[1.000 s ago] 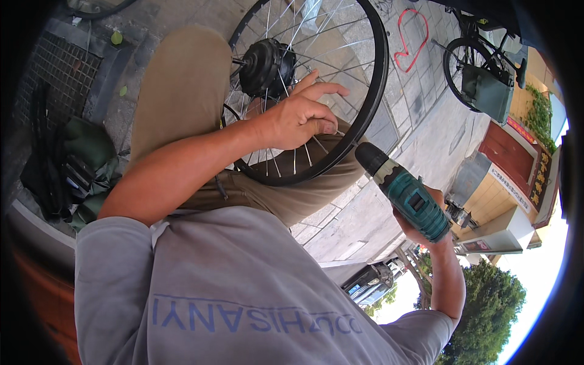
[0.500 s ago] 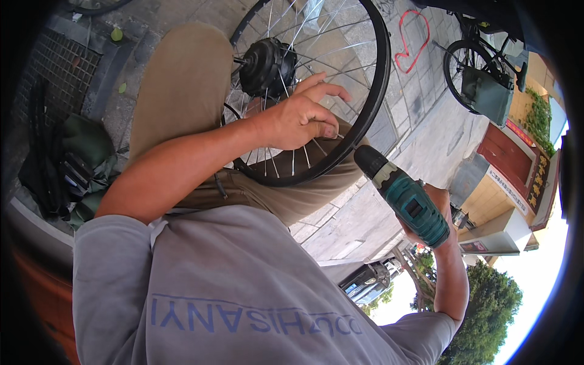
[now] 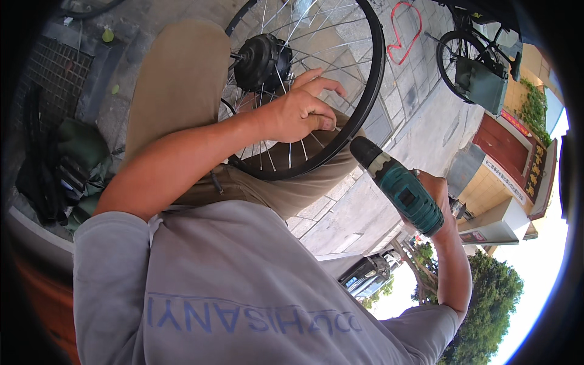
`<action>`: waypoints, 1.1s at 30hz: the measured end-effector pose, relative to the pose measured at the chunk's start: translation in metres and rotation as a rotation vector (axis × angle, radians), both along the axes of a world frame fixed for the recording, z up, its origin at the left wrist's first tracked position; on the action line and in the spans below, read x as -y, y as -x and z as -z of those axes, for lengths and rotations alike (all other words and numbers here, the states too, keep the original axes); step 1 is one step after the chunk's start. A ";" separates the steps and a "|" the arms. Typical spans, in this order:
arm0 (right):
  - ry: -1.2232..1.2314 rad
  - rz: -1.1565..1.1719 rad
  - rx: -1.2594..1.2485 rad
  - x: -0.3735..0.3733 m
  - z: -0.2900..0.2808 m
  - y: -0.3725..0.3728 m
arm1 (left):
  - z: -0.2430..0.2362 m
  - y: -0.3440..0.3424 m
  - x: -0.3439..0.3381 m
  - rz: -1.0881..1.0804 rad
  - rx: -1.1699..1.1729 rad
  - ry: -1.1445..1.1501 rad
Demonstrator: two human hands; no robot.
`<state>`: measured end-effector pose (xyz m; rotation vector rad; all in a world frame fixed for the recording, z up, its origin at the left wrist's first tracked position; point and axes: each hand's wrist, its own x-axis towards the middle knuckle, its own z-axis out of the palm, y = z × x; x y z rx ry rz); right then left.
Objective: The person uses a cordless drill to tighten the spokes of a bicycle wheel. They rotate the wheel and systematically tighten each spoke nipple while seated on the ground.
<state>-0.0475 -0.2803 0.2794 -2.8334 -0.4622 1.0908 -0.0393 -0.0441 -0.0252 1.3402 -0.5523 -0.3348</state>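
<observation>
A spoked wheel with a black rim (image 3: 378, 58) leans across my lap, a dark hub motor (image 3: 260, 64) at its centre. Reaching over the spokes, my left hand (image 3: 295, 115) pinches a spoke close to the rim between thumb and a finger, while its other fingers stretch out. My right hand (image 3: 433, 190) is wrapped round the handle of a green and black cordless drill (image 3: 406, 196). The drill's black nose sits against the outer side of the rim, across from my left thumb; the bit's tip is hidden there.
A metal drain grate (image 3: 52, 70) and a dark green bag (image 3: 85, 146) lie at the left. A short cable end (image 3: 216, 181) hangs by my lap. At the upper right a parked bicycle (image 3: 459, 61) stands on the paving, near a red loop (image 3: 404, 33) on the ground.
The whole view has shifted slightly, so wheel, hands and drill sit a little farther left and up. Both hands keep their holds, and the drill's nose stays at the rim.
</observation>
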 end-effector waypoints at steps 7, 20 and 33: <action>-0.070 -0.034 0.094 -0.009 0.001 0.009 | 0.002 -0.001 0.003 0.013 0.063 -0.027; -0.085 -0.685 0.596 -0.011 -0.010 0.008 | -0.012 -0.028 -0.012 0.032 0.110 -0.133; -1.026 0.794 0.425 0.030 0.192 0.049 | -0.015 0.004 -0.045 -0.041 -0.309 -0.017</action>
